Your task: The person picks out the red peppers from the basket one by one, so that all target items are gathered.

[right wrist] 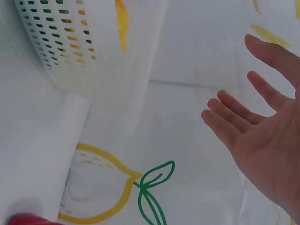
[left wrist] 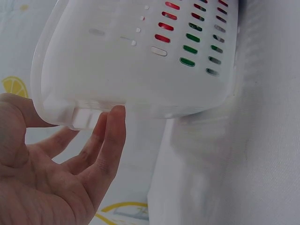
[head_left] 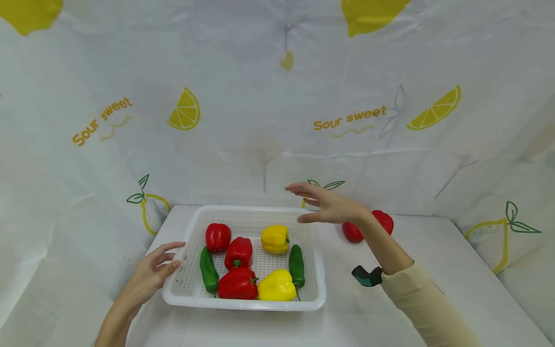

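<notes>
A white plastic basket [head_left: 244,304] holds three red bell peppers [head_left: 238,283], two yellow bell peppers [head_left: 277,285] and two long green peppers [head_left: 297,266]. My left hand [head_left: 151,272] holds the basket's left rim. In the left wrist view, the thumb passes behind the rim and the fingertips [left wrist: 117,112] lie at the outer wall; the thumb tip is hidden. My right hand [head_left: 336,205] is raised over the basket's back right corner, its fingers loosely extended. In the right wrist view, that hand [right wrist: 260,131] holds nothing and stands apart from the basket [right wrist: 117,79].
Red bell peppers [head_left: 383,221] lie on the white table [head_left: 433,270], right of the basket and partly behind my right forearm. A dark piece of wrist gear [head_left: 367,276] shows beside the right sleeve. Lemon-printed white sheeting [head_left: 260,120] encloses the back and sides.
</notes>
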Demonstrator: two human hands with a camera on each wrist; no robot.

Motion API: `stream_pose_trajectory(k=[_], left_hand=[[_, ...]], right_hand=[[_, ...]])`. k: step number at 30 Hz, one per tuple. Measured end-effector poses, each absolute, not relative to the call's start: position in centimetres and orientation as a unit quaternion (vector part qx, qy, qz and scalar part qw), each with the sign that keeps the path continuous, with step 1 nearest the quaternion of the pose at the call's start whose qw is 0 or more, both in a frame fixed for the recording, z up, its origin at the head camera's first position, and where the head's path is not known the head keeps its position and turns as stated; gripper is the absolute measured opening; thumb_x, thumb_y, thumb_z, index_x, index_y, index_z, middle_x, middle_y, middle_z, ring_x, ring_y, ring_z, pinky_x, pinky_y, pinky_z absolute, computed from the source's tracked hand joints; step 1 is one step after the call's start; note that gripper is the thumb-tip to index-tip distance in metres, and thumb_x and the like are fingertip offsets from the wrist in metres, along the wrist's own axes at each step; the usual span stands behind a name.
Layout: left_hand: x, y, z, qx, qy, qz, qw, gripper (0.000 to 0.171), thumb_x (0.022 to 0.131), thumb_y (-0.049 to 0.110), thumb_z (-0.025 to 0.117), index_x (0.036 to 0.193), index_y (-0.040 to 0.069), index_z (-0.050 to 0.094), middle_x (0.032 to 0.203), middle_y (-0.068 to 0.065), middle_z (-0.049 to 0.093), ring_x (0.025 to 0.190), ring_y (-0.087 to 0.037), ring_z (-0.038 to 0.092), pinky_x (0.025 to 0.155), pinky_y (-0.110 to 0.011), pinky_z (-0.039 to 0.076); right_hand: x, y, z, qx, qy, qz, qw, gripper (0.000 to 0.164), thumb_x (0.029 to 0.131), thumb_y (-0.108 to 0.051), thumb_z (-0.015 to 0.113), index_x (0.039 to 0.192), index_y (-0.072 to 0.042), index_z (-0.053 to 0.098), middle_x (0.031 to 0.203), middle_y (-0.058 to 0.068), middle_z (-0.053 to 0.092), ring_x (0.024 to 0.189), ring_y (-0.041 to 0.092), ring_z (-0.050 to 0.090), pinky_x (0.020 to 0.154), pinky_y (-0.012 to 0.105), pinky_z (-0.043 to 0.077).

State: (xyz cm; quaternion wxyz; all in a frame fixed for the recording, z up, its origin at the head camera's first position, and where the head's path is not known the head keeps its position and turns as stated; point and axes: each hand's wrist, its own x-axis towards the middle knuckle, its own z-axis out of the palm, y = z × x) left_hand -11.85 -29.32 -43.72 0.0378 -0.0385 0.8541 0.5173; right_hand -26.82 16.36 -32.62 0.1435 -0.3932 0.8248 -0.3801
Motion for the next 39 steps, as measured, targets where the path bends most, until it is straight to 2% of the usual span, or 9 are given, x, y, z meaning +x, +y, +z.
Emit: stream_pose_trajectory(k=[5,11,19,30,39], left_hand=[[-11.9,-29.4,-43.8,-0.04,0.852,0.521,0.041,0.059,0.107,0.026,0.07,0.16,0.011,0.049,0.139,-0.026,0.067,0.111,-0.024,0.073,0.078,-0.035,0.061],[-12.0,-29.5,-43.9,-0.042,0.852,0.52,0.04,0.059,0.107,0.026,0.07,0.16,0.012,0.049,0.139,-0.025,0.068,0.108,-0.016,0.073,0.077,-0.034,0.061],[-12.0,-29.5,-44.0,-0.042,0.851,0.523,0.041,0.06,0.106,0.027,0.07,0.16,0.012,0.049,0.139,-0.025,0.068,0.108,-0.019,0.074,0.077,-0.034,0.062],[-11.9,-29.5,-44.0,-0.043,0.849,0.525,0.041,0.059,0.107,0.026,0.07,0.16,0.012,0.049,0.138,-0.025,0.069,0.106,-0.018,0.074,0.077,-0.035,0.062],[-11.9,-29.4,-43.9,-0.044,0.849,0.524,0.041,0.059,0.107,0.027,0.07,0.16,0.011,0.049,0.138,-0.025,0.068,0.109,-0.021,0.074,0.077,-0.035,0.061]], right_hand=[[-27.1,14.0,-32.4,-0.406,0.814,-0.373,0.181,0.08,0.097,-0.015,0.079,0.165,-0.011,0.037,0.174,0.014,0.038,0.162,0.04,0.038,0.128,0.063,0.035],[-27.4,11.7,-32.7,-0.417,0.807,-0.361,0.211,0.077,0.097,-0.015,0.079,0.163,-0.011,0.04,0.173,0.014,0.04,0.16,0.038,0.04,0.128,0.06,0.037],[-27.9,9.4,-33.5,-0.432,0.785,-0.367,0.25,0.072,0.098,-0.015,0.075,0.161,-0.007,0.042,0.17,0.018,0.042,0.158,0.048,0.041,0.125,0.065,0.039],[-28.4,6.1,-34.3,-0.44,0.773,-0.336,0.309,0.07,0.097,-0.017,0.075,0.159,-0.009,0.044,0.166,0.023,0.047,0.157,0.047,0.045,0.127,0.062,0.039],[-28.8,3.6,-36.1,-0.427,0.777,-0.3,0.354,0.067,0.097,-0.019,0.076,0.158,-0.012,0.049,0.166,0.022,0.049,0.154,0.044,0.05,0.118,0.046,0.053]])
